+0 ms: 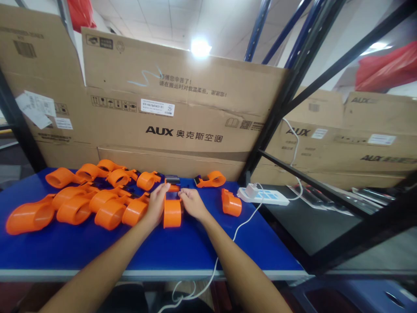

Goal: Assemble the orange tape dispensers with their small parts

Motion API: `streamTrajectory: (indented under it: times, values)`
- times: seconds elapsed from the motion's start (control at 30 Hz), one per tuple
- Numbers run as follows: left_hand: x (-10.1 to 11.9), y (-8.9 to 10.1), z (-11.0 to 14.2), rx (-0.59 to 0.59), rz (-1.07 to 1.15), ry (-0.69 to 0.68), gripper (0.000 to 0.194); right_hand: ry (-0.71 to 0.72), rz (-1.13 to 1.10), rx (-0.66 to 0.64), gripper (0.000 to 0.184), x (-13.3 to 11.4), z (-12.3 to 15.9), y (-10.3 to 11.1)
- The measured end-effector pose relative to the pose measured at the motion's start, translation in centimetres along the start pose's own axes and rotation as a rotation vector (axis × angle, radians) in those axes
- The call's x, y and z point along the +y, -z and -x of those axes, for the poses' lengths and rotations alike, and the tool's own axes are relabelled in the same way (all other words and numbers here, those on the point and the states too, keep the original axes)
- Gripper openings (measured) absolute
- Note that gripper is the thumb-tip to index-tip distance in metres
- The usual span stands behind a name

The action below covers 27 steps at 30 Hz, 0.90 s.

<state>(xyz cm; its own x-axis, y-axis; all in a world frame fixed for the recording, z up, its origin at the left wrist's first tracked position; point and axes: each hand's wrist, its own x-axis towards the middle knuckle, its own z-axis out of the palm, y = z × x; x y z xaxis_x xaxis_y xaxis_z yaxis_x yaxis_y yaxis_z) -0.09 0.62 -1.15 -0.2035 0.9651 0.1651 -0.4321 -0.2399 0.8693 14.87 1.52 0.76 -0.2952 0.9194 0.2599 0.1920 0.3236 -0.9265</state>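
A left hand [157,203] wraps the near side of an orange dispenser [172,213], fingers closed firmly around it, while a right hand [193,203], fingers curled tightly inward, works at the opposite flank; whether those fingertips pinch any part of it cannot be told. The dispenser lies directly between the two, to the left of a white power strip [263,195], with the right hand on the strip's side of it. Its long axis points away from the person, the broad ring toward the body and the dark head [172,179] at the far end. The left hand has the closer hold. The ring is glossy, plain and bright orange, seen edge-on. Outward, a single orange dispenser [232,204] sits just left of the power strip, another [215,178] farther left and behind it, and a cluster of matching dispensers [109,214] well to the strip's left, all on a blue tabletop [182,258].
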Motion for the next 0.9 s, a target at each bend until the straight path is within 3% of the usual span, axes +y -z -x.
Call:
streamTrajectory:
  times: [0.47,0.9]
  values:
    - [0.7,-0.5,0.4,-0.052,0.044,0.039,0.04,-0.023,-0.076,-0.009,0.022,-0.5,0.2,0.3]
    - [1.4,-0.7,0.3,0.001,0.147,0.04,0.044,-0.007,-0.079,0.018,0.028,0.5,-0.3,0.2]
